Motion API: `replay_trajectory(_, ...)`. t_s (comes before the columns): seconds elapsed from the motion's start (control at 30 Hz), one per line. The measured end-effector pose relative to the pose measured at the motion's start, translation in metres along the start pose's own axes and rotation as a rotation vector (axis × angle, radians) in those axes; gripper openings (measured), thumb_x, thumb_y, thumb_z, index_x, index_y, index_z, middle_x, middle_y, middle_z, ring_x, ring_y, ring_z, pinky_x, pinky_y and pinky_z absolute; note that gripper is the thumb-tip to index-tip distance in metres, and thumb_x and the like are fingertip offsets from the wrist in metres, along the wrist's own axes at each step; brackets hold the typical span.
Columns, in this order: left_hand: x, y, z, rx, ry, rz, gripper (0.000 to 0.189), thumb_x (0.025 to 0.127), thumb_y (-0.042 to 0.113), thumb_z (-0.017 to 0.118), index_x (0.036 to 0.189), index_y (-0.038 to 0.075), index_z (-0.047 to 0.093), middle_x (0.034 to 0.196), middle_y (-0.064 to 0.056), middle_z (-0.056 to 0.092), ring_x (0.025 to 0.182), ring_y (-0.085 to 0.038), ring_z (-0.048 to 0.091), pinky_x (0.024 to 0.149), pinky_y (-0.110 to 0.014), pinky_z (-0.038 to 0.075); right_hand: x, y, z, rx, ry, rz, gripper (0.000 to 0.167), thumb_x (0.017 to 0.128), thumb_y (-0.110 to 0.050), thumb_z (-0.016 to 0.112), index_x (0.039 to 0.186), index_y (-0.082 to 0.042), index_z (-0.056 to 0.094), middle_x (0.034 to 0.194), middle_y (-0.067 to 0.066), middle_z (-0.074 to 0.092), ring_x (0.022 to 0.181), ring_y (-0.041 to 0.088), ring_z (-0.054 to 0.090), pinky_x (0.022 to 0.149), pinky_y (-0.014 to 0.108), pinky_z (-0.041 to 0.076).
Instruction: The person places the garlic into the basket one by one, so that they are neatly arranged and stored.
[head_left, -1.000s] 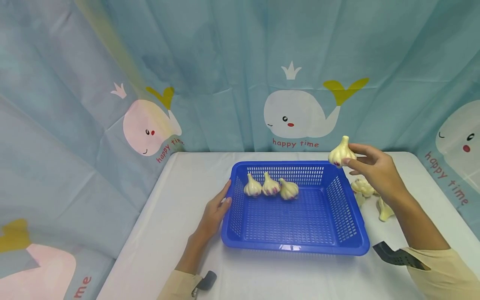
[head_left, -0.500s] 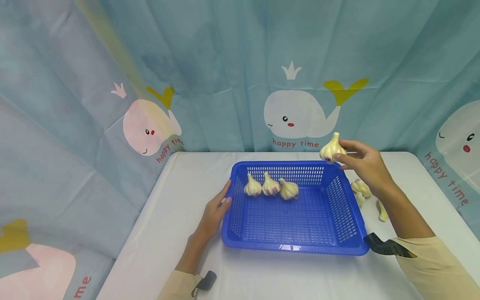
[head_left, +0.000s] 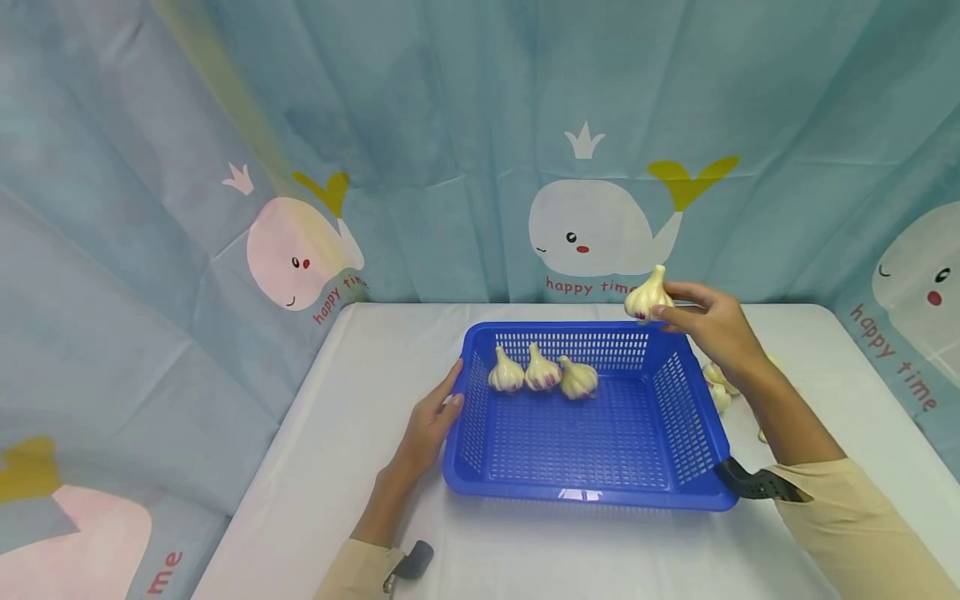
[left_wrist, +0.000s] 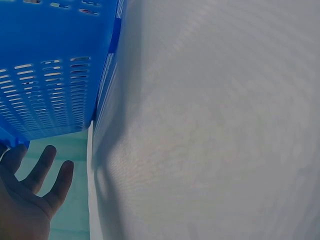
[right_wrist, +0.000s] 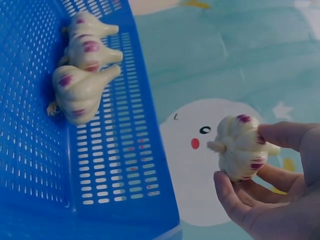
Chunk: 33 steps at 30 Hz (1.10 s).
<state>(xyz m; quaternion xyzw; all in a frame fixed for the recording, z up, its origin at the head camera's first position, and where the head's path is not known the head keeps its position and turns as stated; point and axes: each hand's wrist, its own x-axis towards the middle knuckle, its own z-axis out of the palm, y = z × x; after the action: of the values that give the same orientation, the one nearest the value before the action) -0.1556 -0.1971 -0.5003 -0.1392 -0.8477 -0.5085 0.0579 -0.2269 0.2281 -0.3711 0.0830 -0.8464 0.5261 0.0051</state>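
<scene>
My right hand (head_left: 717,331) pinches a garlic bulb (head_left: 647,300) between thumb and fingers, above the back right rim of a blue plastic basket (head_left: 510,490). In the right wrist view this garlic bulb (right_wrist: 239,150) shows purple patches and its root end. Three more bulbs stand in a row by the basket's back wall: a left bulb (head_left: 506,375), a middle bulb (head_left: 542,372) and a right bulb (head_left: 578,382). My left hand (head_left: 426,432) touches the basket's left rim, its fingers fairly straight; in the left wrist view several fingers (left_wrist: 61,184) spread apart below the rim.
Several garlic bulbs (head_left: 719,397) lie on the white tablecloth (head_left: 360,375) right of the basket, partly hidden by my right forearm. A light blue curtain (head_left: 450,242) with whale prints hangs behind the table and along its sides.
My right hand has moved left with the garlic bulb, from the basket's back right corner to above its back rim. The left hand, basket and three bulbs inside have stayed put.
</scene>
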Motion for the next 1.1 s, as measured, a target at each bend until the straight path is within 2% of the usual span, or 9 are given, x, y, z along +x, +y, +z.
replay_trajectory(0.17, 0.0, 0.001, 0.0, 0.0, 0.0, -0.006, 0.058, 0.114, 0.038, 0.041, 0.169, 0.026, 0.03, 0.172, 0.008, 0.032, 0.159, -0.021, 0.031, 0.124, -0.053, 0.036, 0.003, 0.003, 0.003, 0.017, -0.012, 0.011, 0.073, 0.105, -0.042, 0.066, 0.16, 0.0, 0.042, 0.161, 0.026, 0.045, 0.139, 0.052, 0.054, 0.115, 0.073, 0.039)
replay_trajectory(0.47, 0.0, 0.001, 0.0, -0.001, -0.001, -0.005, 0.058, 0.113, 0.038, 0.042, 0.169, 0.025, 0.03, 0.172, 0.008, 0.032, 0.159, -0.021, 0.031, 0.124, -0.053, 0.037, 0.012, 0.007, 0.008, 0.004, 0.0, 0.068, 0.073, 0.102, -0.044, 0.069, 0.157, -0.001, 0.048, 0.158, 0.027, 0.049, 0.145, 0.053, 0.045, 0.118, 0.076, 0.033)
replay_trajectory(0.57, 0.0, 0.0, 0.0, -0.001, -0.003, -0.003, 0.058, 0.114, 0.038, 0.042, 0.169, 0.026, 0.03, 0.172, 0.009, 0.032, 0.159, -0.02, 0.032, 0.123, -0.052, 0.037, 0.014, 0.007, 0.011, 0.007, -0.006, 0.071, 0.071, 0.103, -0.042, 0.068, 0.156, 0.0, 0.049, 0.157, 0.028, 0.05, 0.14, 0.052, 0.051, 0.118, 0.073, 0.035)
replay_trajectory(0.7, 0.001, -0.001, 0.0, 0.0, -0.002, 0.008, 0.057, 0.114, 0.037, 0.042, 0.169, 0.026, 0.03, 0.172, 0.008, 0.032, 0.159, -0.021, 0.032, 0.123, -0.053, 0.038, 0.015, 0.009, 0.013, 0.011, -0.023, 0.052, 0.068, 0.105, -0.04, 0.066, 0.155, 0.003, 0.049, 0.155, 0.029, 0.052, 0.129, 0.05, 0.063, 0.113, 0.061, 0.047)
replay_trajectory(0.77, 0.001, -0.002, 0.0, -0.001, -0.001, 0.014, 0.057, 0.114, 0.037, 0.042, 0.169, 0.026, 0.03, 0.172, 0.008, 0.032, 0.159, -0.021, 0.033, 0.122, -0.054, 0.039, 0.015, 0.009, 0.014, 0.015, -0.033, 0.051, 0.068, 0.105, -0.039, 0.066, 0.155, 0.004, 0.049, 0.154, 0.029, 0.053, 0.129, 0.049, 0.063, 0.112, 0.059, 0.048)
replay_trajectory(0.9, 0.001, -0.002, 0.0, 0.0, -0.003, 0.014, 0.058, 0.114, 0.037, 0.042, 0.169, 0.026, 0.03, 0.172, 0.008, 0.032, 0.159, -0.022, 0.032, 0.122, -0.054, 0.039, 0.017, 0.011, 0.014, 0.014, -0.055, 0.079, 0.067, 0.102, -0.043, 0.069, 0.152, 0.001, 0.054, 0.152, 0.027, 0.055, 0.14, 0.048, 0.053, 0.12, 0.069, 0.037)
replay_trajectory(1.0, 0.001, -0.002, -0.001, -0.001, -0.004, 0.011, 0.058, 0.114, 0.038, 0.042, 0.169, 0.027, 0.03, 0.172, 0.008, 0.032, 0.159, -0.021, 0.032, 0.123, -0.054, 0.038, 0.018, 0.012, 0.014, 0.0, -0.08, 0.093, 0.068, 0.1, -0.046, 0.071, 0.149, -0.002, 0.057, 0.151, 0.025, 0.056, 0.145, 0.047, 0.046, 0.119, 0.075, 0.031)
replay_trajectory(1.1, 0.0, -0.002, -0.001, 0.001, -0.004, 0.009, 0.058, 0.114, 0.038, 0.042, 0.169, 0.027, 0.029, 0.172, 0.008, 0.032, 0.159, -0.021, 0.032, 0.123, -0.053, 0.038, 0.019, 0.012, 0.015, -0.007, -0.106, 0.089, 0.068, 0.1, -0.046, 0.072, 0.149, -0.001, 0.058, 0.15, 0.025, 0.057, 0.141, 0.047, 0.052, 0.118, 0.072, 0.037)
